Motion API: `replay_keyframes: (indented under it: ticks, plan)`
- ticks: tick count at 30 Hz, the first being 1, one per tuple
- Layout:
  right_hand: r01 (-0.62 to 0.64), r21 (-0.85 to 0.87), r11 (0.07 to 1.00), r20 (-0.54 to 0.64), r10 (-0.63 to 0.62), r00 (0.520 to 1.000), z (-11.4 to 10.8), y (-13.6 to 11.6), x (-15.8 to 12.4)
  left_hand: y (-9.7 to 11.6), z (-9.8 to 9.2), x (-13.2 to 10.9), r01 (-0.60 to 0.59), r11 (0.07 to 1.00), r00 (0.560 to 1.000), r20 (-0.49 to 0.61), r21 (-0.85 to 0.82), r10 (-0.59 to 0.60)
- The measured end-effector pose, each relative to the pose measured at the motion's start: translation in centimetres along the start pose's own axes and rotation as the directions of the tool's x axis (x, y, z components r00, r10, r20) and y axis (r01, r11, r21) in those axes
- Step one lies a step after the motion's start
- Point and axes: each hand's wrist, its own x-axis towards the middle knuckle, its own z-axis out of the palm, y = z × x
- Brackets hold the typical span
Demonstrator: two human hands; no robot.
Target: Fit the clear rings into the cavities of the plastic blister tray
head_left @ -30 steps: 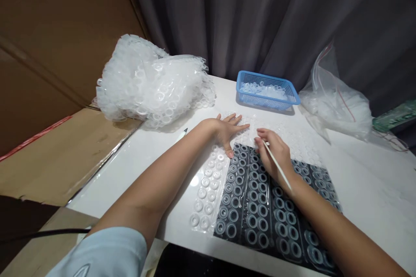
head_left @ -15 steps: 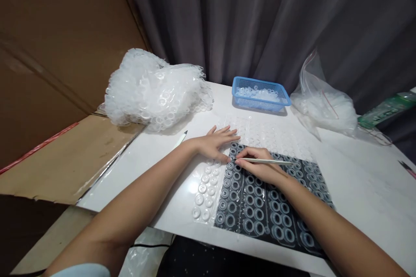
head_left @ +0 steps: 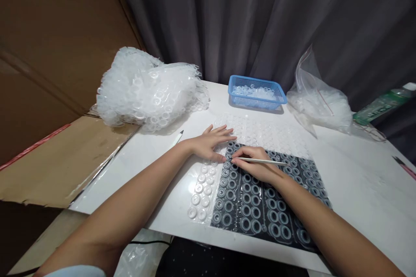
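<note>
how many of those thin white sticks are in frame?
2. One stick is pinched in the right hand over the ring sheet. The other lies on the table left of the left hand. Others may be hidden.

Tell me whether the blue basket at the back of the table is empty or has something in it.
Not empty. The blue basket stands upright on the white table, and a layer of small clear plastic pieces shows through and above its mesh walls.

- A small makeshift packing or piece-work station, not a kitchen or office.
- White table (head_left: 357, 190) backed by a grey curtain (head_left: 260, 21) at 12 o'clock.
- Big cardboard box (head_left: 48, 95) at 9 o'clock.
- Heaped clear ring sheets (head_left: 146, 88) at 11 o'clock; blue basket (head_left: 256, 93) and zip bag (head_left: 320, 104) of loose parts at 1 o'clock.
</note>
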Motion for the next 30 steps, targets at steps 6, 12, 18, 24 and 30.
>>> replay_keyframes:
  ticks: [6, 12, 18, 24, 30]
  plan:
    - [0.118, -0.076, 0.99, -0.019, -0.119, 0.993, 0.7, 0.6, -0.1, -0.1, 0.2, 0.0, -0.012, 1.0, 1.0, -0.008, 0.016, 0.012]
    - [0.229, -0.155, 0.961, -0.003, -0.232, 0.973, 1.2, 0.5, 0.0, 0.0, 0.2, -0.1, -0.005, 1.0, 1.0, 0.001, 0.02, 0.005]
    - [0.413, -0.367, 0.834, 0.03, -0.433, 0.901, 2.1, 1.1, -0.7, 0.4, -0.1, 0.1, 0.033, 0.998, 0.998, 0.054, 0.047, -0.035]
    - [0.217, -0.541, 0.813, -0.302, -0.428, 0.852, -0.5, 1.2, -0.8, 0.3, -0.2, 0.2, 0.027, 0.999, 0.997, 0.065, 0.035, -0.029]
    - [0.045, -0.115, 0.992, -0.108, -0.057, 0.993, -1.0, 0.2, -1.4, 0.7, -0.5, 0.1, 0.031, 0.999, 0.994, 0.101, 0.045, -0.035]
